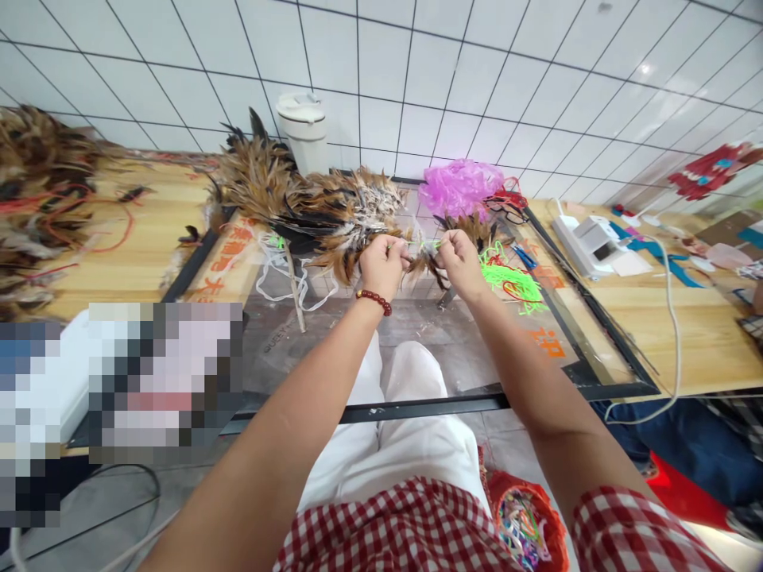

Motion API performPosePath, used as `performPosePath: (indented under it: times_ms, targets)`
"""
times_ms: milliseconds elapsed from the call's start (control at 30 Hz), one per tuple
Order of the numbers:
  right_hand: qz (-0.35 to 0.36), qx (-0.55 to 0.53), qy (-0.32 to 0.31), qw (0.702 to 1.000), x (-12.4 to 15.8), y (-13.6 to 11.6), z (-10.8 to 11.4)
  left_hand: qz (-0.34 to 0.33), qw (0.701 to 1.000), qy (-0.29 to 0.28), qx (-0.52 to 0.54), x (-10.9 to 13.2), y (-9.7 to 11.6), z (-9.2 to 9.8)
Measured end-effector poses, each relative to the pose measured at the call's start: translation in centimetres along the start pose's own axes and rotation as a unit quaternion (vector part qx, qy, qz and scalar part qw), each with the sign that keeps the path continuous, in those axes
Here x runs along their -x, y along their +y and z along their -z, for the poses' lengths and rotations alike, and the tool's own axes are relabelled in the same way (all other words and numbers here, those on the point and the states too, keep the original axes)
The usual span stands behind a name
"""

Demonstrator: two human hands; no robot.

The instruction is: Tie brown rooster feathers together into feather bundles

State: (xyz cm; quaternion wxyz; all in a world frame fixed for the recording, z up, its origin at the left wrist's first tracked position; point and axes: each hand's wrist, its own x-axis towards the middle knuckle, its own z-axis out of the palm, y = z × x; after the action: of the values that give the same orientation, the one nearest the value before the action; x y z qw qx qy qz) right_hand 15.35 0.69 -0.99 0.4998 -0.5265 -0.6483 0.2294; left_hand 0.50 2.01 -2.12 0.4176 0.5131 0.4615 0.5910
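Observation:
Above the glass table top, my left hand is closed in a pinch, a beaded bracelet on its wrist. My right hand pinches a short distance to its right. A thin light-green string runs between the fingers of both hands. Small brown feathers hang beside my right fingers; which of them are tied or held I cannot tell. Behind my left hand lies a large bundle of brown and black feathers with pale fluffy ends. More dark feathers lie behind my right hand.
Bright green string lies to the right, near a pink plastic bag. A white lidded container stands at the wall. A stick and white cord lie left. A white device with a cable sits right.

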Motion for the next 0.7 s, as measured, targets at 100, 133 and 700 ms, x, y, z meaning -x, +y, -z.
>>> performPosePath:
  times_ms: [100, 133, 700]
  targets:
    - [0.007, 0.011, 0.035, 0.999, 0.0, 0.3, -0.1, 0.045, 0.998, 0.013, 0.052, -0.1, 0.4, -0.1]
    - [0.009, 0.011, 0.030, 0.999, 0.1, 0.3, -0.2, 0.061, 0.995, 0.015, 0.076, -0.1, 0.6, -0.2]
    - [0.112, 0.104, 0.018, 0.988, -2.1, -1.3, 5.5, 0.156, 0.959, -0.031, 0.233, 0.7, 1.5, -0.3]
